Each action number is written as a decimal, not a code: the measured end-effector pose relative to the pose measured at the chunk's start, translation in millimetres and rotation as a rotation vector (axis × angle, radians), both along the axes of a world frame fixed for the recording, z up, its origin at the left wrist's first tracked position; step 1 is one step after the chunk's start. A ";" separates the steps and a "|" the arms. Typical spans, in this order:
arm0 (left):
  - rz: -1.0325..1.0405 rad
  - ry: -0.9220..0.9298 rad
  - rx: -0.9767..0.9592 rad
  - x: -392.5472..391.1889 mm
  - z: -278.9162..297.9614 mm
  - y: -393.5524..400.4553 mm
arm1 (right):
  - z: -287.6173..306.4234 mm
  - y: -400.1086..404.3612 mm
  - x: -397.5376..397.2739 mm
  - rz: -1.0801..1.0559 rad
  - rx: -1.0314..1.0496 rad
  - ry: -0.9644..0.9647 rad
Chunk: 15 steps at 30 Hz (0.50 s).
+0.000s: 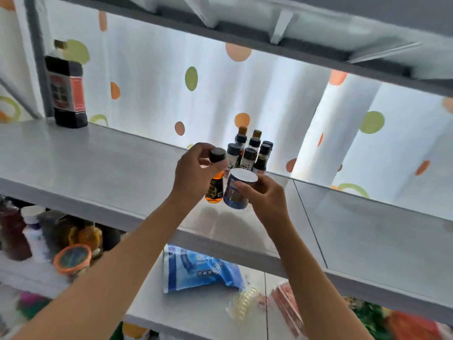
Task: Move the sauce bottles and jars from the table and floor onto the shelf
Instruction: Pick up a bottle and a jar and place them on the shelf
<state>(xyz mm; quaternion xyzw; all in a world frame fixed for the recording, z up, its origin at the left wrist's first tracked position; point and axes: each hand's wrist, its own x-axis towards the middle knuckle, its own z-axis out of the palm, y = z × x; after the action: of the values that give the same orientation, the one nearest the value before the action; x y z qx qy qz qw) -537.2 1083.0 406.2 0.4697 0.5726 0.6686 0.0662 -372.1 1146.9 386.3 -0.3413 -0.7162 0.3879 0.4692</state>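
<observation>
Tall dark bottle stands at the shelf's far left. Left hand: grip closed around an amber bottle with black cap, held just above the shelf. Right hand: grip closed around a blue jar touching the amber bottle. Behind both, a cluster of about 7 small bottles stands on the shelf.

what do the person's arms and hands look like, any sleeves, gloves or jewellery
Both arms are bare from the bottom edge of the picture up to the wrists, with no sleeve in view. The left hand and the right hand wear no gloves. No watch, bracelet or ring shows on the sides facing the camera.
</observation>
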 end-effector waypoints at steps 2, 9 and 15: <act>-0.007 0.037 -0.014 -3.8 -3.7 17.7 | -0.2 13.9 -4.4 -0.036 0.010 -0.046; 0.091 0.085 -0.027 -3.9 -16.5 78.5 | -3.4 69.0 -12.8 -0.101 -0.007 -0.193; 0.060 0.115 -0.069 -9.0 -21.3 103.6 | -17.4 93.0 -20.8 -0.118 -0.005 -0.221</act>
<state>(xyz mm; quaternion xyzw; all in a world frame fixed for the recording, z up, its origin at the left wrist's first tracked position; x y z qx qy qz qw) -546.2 1186.6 384.9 0.4874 0.6120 0.6222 0.0293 -392.9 1239.9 368.8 -0.4244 -0.7413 0.3215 0.4087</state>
